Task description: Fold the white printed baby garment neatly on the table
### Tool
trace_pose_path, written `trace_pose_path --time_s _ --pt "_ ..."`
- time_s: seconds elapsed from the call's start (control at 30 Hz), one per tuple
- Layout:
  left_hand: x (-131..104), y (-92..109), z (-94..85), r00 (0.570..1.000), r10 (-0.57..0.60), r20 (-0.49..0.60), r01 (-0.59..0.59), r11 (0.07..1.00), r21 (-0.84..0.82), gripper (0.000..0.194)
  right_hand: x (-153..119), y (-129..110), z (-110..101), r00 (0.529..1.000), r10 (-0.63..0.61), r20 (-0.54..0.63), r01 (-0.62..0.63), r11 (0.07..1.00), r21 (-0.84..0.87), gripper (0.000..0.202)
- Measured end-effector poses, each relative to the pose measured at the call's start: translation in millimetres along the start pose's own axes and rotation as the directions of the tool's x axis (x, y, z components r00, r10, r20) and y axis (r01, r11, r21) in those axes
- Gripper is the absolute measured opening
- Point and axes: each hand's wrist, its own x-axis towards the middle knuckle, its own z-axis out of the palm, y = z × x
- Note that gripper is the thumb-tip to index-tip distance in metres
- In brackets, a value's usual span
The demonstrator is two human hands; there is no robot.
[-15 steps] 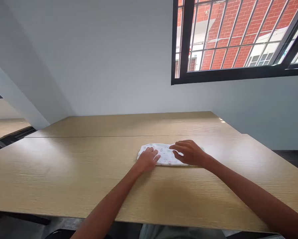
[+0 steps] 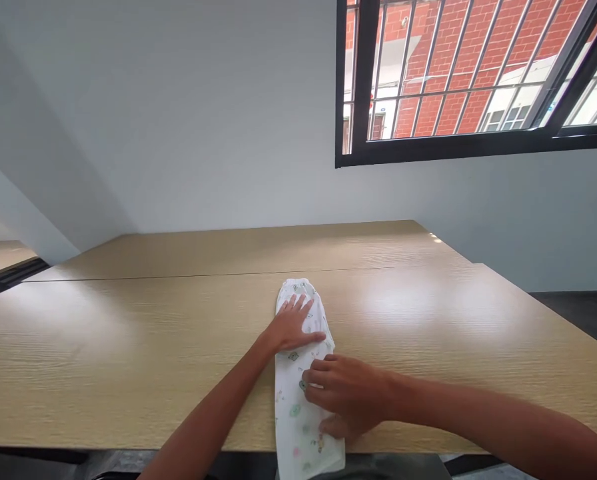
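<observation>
A white cloth piece (image 2: pixel 293 380) with small coloured prints, perhaps a folded baby garment, lies lengthwise towards me. Its narrow rounded end is on the table and its near end hangs past the front edge. My left hand (image 2: pixel 291 327) presses flat on the far part, fingers spread and thumb out to the right. Closer to me, my right hand (image 2: pixel 346 393) rests over the cloth's right side with bent fingers. The thumb stands apart from those fingers, with flat cloth visible between them.
The light wooden table (image 2: pixel 178 360) stretches wide to both sides, with a seam (image 2: pixel 178 276) running across it. A grey-white wall (image 2: pixel 228 133) rises behind, with a dark-framed barred window (image 2: pixel 443 143) at the upper right.
The cloth lay crosswise and short in the middle of the table; now it is opened out towards me, past the front edge. My right hand has moved nearer to me. The view has shifted slightly.
</observation>
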Motion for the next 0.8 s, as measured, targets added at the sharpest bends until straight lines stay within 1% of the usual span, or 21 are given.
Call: trace_pose_path --time_s 0.03,0.1,0.2,0.23,0.27,0.33,0.4,0.47,0.53,0.57,0.63,0.7,0.73,0.77,0.8 --pt "0.5 -1.1 4.5 0.999 0.029 0.014 -0.029 1.0 -0.006 0.094 1.4 -4.2 2.1 1.0 0.005 0.001 -0.005 0.998 -0.059 0.037" --pt "2.6 -3.0 12.8 0.998 0.065 0.011 -0.065 0.998 -0.006 0.089 1.5 -5.1 5.8 1.0 -0.004 0.006 0.005 0.994 -0.109 0.033" --pt "7.2 -3.6 21.0 0.997 0.073 -0.039 -0.072 0.997 0.019 0.074 -0.3 5.6 10.2 1.0 -0.014 -0.019 0.012 0.997 -0.072 0.026" --pt "8.6 -3.2 22.4 0.996 0.07 -0.058 -0.068 0.997 0.03 0.069 -0.9 10.7 10.7 0.999 -0.01 -0.046 0.008 0.999 -0.039 0.028" --pt "9.7 -2.6 23.1 0.995 0.068 -0.075 -0.065 0.997 0.044 0.064 -1.8 15.7 10.3 0.997 -0.002 -0.077 0.003 1.0 0.004 0.034" --pt "10.8 -0.8 23.1 0.993 0.068 -0.094 -0.061 0.996 0.069 0.058 -5.2 23.5 5.9 0.994 0.015 -0.111 -0.003 0.995 0.103 0.057" --pt "10.2 1.7 22.2 0.992 0.075 -0.1 -0.068 0.995 0.078 0.054 -12.2 24.6 -2.2 0.996 0.033 -0.083 -0.018 0.983 0.181 0.074" --pt "8.2 5.3 21.5 0.99 0.102 -0.102 -0.095 0.993 0.067 0.051 -22.8 16.5 -9.0 0.998 0.043 -0.04 -0.034 0.979 0.201 0.077" --pt "5.7 10.5 21.8 0.986 0.134 -0.096 -0.129 0.99 0.049 0.051 -34.4 0.3 -8.2 0.999 0.016 -0.046 -0.009 0.99 0.142 0.072" --pt "4.5 13.8 22.4 0.986 0.141 -0.091 -0.137 0.99 0.041 0.052 -39.5 -9.5 -3.4 0.998 -0.005 -0.069 0.011 0.997 0.08 0.066" --pt "2.5 21.4 24.2 0.988 0.134 -0.08 -0.132 0.991 0.029 0.055 -46.8 -28.8 14.6 0.988 -0.048 -0.144 0.034 0.994 -0.103 0.049" --pt "1.0 30.2 26.5 0.99 0.119 -0.081 -0.118 0.993 0.019 0.058 -50.2 -44.2 37.5 0.96 -0.045 -0.277 -0.034 0.961 -0.275 0.03" --pt "0.3 34.8 27.5 0.99 0.115 -0.084 -0.114 0.993 0.016 0.059 -50.7 -49.8 47.0 0.937 -0.03 -0.349 -0.085 0.947 -0.309 0.023" --pt "-0.5 39.4 28.1 0.99 0.109 -0.085 -0.108 0.994 0.012 0.059 -50.9 -53.9 53.0 0.912 -0.016 -0.409 -0.121 0.944 -0.306 0.019" --pt "-1.5 43.8 28.3 0.992 0.1 -0.082 -0.1 0.995 0.009 0.059 -51.0 -57.0 54.2 0.892 0.002 -0.453 -0.14 0.952 -0.271 0.019"
